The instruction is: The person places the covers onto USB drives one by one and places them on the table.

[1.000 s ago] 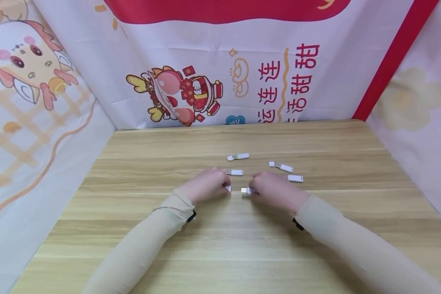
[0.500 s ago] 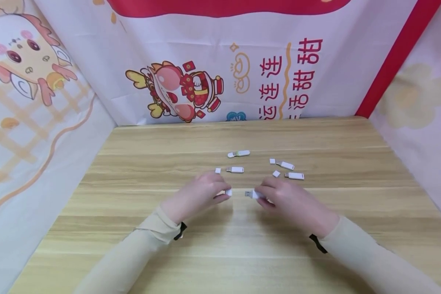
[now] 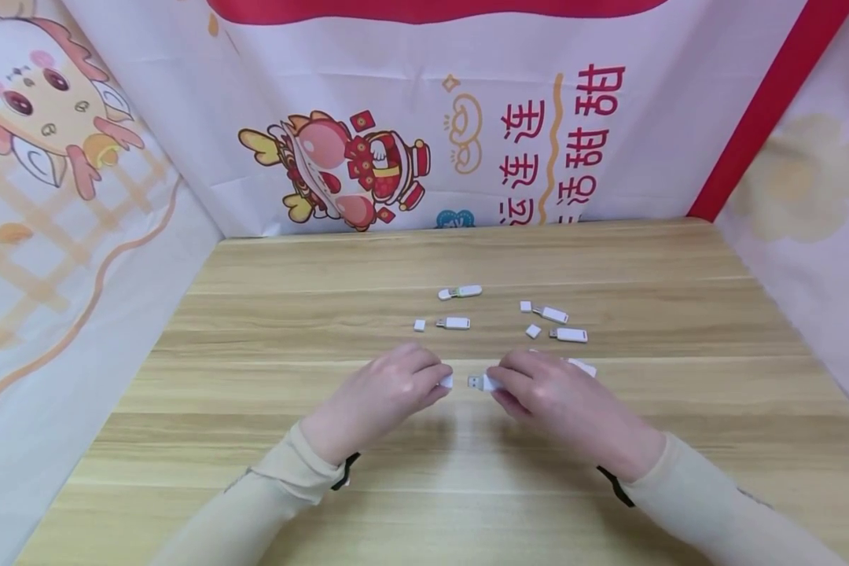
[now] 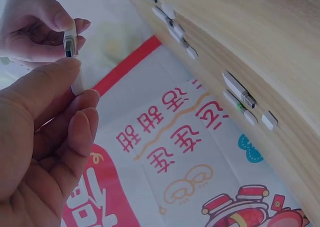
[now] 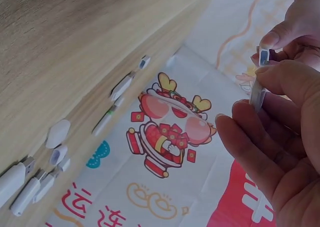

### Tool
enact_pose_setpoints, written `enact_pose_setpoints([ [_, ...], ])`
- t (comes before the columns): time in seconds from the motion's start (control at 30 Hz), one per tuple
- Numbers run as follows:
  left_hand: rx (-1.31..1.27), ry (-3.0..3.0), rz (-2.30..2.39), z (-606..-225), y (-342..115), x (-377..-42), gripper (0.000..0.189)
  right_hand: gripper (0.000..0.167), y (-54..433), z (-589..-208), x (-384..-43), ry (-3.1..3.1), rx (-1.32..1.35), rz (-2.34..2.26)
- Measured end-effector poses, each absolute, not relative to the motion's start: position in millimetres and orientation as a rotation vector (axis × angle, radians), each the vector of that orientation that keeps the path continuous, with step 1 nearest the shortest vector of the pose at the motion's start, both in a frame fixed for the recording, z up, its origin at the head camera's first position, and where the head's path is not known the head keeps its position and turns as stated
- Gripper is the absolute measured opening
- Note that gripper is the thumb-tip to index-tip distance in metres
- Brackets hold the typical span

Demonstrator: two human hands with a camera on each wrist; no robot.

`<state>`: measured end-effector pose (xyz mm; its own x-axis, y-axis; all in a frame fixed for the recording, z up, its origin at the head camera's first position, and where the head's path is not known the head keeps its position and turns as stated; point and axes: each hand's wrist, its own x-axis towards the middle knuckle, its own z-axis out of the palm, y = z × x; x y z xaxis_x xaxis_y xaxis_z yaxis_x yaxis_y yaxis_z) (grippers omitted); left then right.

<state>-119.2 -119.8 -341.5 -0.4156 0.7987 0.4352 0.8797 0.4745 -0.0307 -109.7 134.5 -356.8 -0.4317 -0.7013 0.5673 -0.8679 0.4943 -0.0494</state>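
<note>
The left hand (image 3: 389, 387) pinches a small white plastic cap (image 3: 446, 382) between thumb and fingertips, while the right hand (image 3: 562, 397) pinches a flat white USB stick (image 3: 491, 383) whose bare silver metal plug (image 3: 475, 382) points toward the cap. Cap and plug face each other with a narrow gap between them, both held up above the pale wood-grain surface (image 3: 290, 314). Beige long sleeves (image 3: 283, 472) and dark straps lie at both wrists. Partly behind the right hand is a white stick (image 3: 583, 367) on the surface, with a wide white cap (image 5: 59, 133) near its plug in the right wrist view. Farther out, a rectangular white stick (image 3: 571, 335) has a tilted square cap (image 3: 533, 331) beside its plug; beyond that, a slanted white stick (image 3: 555, 314) lies with its square cap (image 3: 526, 306) just beside. Beyond the left hand, another white stick (image 3: 457, 323) lies near its own little cap (image 3: 420, 325). Farthest back is a rounded white stick with a green band (image 3: 465, 292). Behind the surface hangs a white printed cloth (image 3: 410, 94) with red characters and a cartoon figure (image 3: 339, 169).
</note>
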Motion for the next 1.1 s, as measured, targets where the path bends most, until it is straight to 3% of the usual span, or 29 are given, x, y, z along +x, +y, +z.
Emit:
enact_pose_setpoints([
  [1.1,-1.403,-2.253,-0.236,-329,-110,-103,0.018,0.033,128,-342,-96,-2.271,1.263,0.422],
])
